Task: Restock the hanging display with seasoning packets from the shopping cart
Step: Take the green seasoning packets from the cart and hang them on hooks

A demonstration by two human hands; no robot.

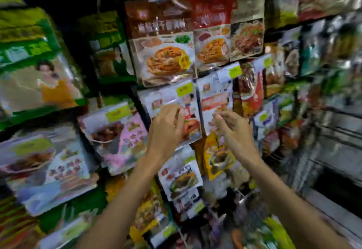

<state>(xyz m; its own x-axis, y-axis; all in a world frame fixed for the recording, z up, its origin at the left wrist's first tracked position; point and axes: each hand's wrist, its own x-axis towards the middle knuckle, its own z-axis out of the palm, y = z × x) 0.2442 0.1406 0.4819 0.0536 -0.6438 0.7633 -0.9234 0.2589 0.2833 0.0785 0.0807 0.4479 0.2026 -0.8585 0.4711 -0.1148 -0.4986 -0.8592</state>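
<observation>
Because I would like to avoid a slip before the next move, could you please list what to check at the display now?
1. Right hand empty: ok, its fingers are loosely curled and nothing shows in them.
2. Left hand free: cannot tell, its fingers curl at the top of the white packet and the contact is blurred.
3. White packet seated on its hook: cannot tell, the hook is lost in the blur.
4. Yellow-green price tag above that packet in place: ok.
5. Shopping cart within reach: cannot tell, it is not clearly in view.

A shop: hanging seasoning packets (168, 60) with price tags (185, 89).
</observation>
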